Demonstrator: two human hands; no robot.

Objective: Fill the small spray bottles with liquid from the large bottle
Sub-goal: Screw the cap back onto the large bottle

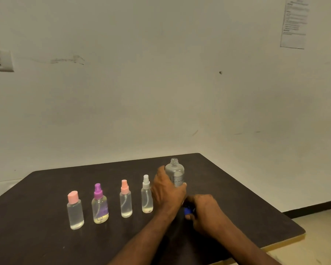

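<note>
Your right hand sits closest to the camera, low on the dark table, fingers curled over a small blue cap so the grip there is clamped on it, though only a sliver of blue peeks out. Just beyond it, your left hand wraps around the lower part of the large bottle, grip closed on it, thumb on the near right side. That bottle stands upright with its neck open and uncapped, clear plastic with a label you can't read from here. To its left you've got a row of four small bottles standing on the table: the white-topped spray bottle right beside your left hand, then the peach-topped spray bottle, the purple-topped spray bottle, and at the far left a pink-capped bottle with a flat cap instead of a sprayer. All four look clear with some liquid in them. Behind everything is a scuffed wall with a printed sheet up in the right corner and a switch plate on the left.
</note>
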